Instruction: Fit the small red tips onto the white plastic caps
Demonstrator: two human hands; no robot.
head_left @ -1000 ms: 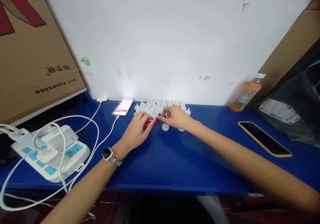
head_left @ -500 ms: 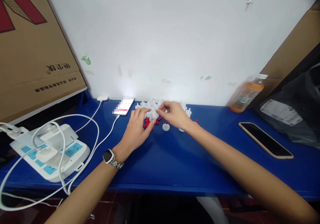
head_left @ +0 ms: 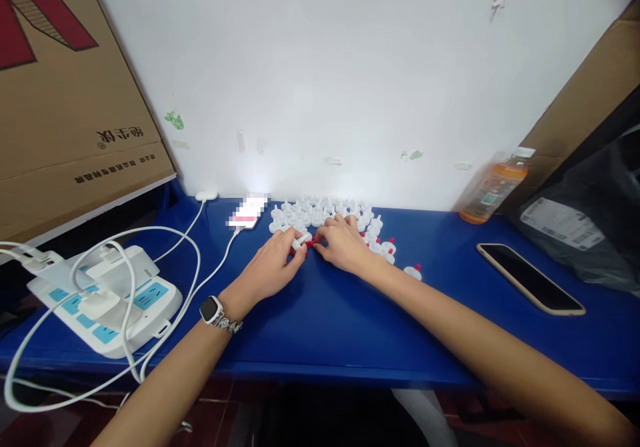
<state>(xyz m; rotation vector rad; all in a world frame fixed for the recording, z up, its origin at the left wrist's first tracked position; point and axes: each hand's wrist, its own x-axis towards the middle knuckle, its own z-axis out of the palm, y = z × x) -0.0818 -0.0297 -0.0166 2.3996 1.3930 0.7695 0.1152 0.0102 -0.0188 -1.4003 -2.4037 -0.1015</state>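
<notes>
The right hand (head_left: 345, 246) has come down to the red bits (head_left: 311, 242), where half a second ago its fingers were up at a white piece by the left hand; its thumb and finger stand close together among them, though whether they pinch one I cannot tell; the left hand (head_left: 273, 260) has a white piece (head_left: 301, 240) gripped between thumb and fingers, just above the red bits; the red-tipped piece that stood in front of the right hand no longer shows there, and red-tipped pieces (head_left: 389, 258) now show beyond the right wrist, one (head_left: 413, 273) apart from the others on the blue table (head_left: 320, 320); the work seems to be at the red bits now; the white pile (head_left: 317, 218) lies behind both hands, near the wall (head_left: 320, 87).
</notes>
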